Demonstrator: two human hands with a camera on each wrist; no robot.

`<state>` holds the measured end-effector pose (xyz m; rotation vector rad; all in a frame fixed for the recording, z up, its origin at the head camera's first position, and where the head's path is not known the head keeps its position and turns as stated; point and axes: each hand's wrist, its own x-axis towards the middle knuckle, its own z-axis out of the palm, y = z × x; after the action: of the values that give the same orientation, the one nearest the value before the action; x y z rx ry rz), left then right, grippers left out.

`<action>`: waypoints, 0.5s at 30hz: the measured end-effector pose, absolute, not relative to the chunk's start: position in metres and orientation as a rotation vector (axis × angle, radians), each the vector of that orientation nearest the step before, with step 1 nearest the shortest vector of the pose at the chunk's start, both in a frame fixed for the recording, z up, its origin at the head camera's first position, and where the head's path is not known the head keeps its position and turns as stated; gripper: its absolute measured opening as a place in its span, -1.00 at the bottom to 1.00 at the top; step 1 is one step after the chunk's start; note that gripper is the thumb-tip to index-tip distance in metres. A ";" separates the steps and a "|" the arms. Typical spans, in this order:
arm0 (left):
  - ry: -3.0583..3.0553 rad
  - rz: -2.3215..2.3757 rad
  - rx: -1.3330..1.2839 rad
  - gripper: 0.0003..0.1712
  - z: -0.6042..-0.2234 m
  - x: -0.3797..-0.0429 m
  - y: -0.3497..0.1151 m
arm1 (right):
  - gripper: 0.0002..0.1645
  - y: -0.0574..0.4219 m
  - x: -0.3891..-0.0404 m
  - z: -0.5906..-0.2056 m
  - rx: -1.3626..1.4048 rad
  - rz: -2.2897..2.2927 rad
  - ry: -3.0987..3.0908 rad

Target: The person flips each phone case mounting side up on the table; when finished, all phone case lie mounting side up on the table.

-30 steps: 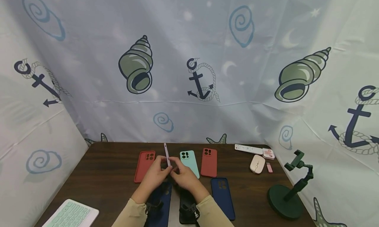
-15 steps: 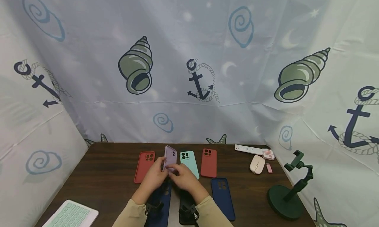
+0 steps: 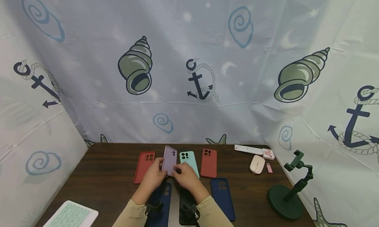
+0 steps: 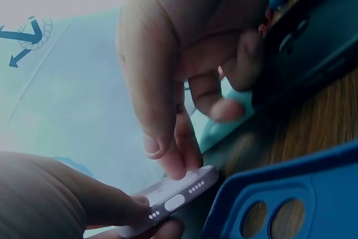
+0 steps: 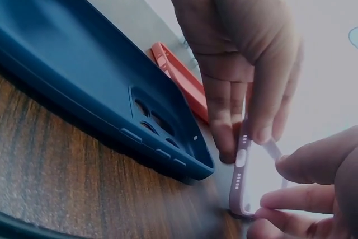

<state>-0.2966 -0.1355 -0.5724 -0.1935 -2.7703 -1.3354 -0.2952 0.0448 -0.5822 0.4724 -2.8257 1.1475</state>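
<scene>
A purple phone case (image 3: 169, 159) is held tilted up above the middle of the table. My left hand (image 3: 153, 175) grips its left edge. Beside it, the thumb and fingers of my right hand (image 3: 187, 177) are at the lower right corner. In the left wrist view, the end of the purple case (image 4: 174, 201) shows an oval opening and rows of small holes, with the left thumb on it. The right wrist view has the left hand (image 5: 243, 54) gripping the case (image 5: 240, 180) from above and the right hand's fingertips (image 5: 291, 197) at its rim.
Red phone cases (image 3: 142, 167) (image 3: 209, 163) and a mint case (image 3: 190, 163) lie at the back. Dark blue cases (image 3: 160, 204) (image 3: 222, 199) and a black one (image 3: 186, 207) lie nearer. Right: white mouse (image 3: 257, 164), white strip (image 3: 248, 149), green stand (image 3: 285, 200). Left: keyboard (image 3: 71, 214).
The purple case has turned from edge-on to showing its back. My right hand crossed its lower part half a second ago and has shifted to its right edge. The left hand keeps its grip.
</scene>
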 end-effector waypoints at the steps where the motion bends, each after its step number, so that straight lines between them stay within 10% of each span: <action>1: -2.780 -1.278 -0.198 -0.38 -0.573 -0.297 -0.136 | -0.62 0.045 -0.295 -0.582 0.475 1.145 -2.833; 15: -2.948 -0.705 -0.207 -0.46 -0.581 -0.297 -0.141 | -0.62 0.044 -0.292 -0.580 0.498 1.057 -2.877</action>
<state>-0.2971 -0.1406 -0.5805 -0.2072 -2.9477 -0.7050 -0.2922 0.0442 -0.5797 0.4984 -2.8765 1.0565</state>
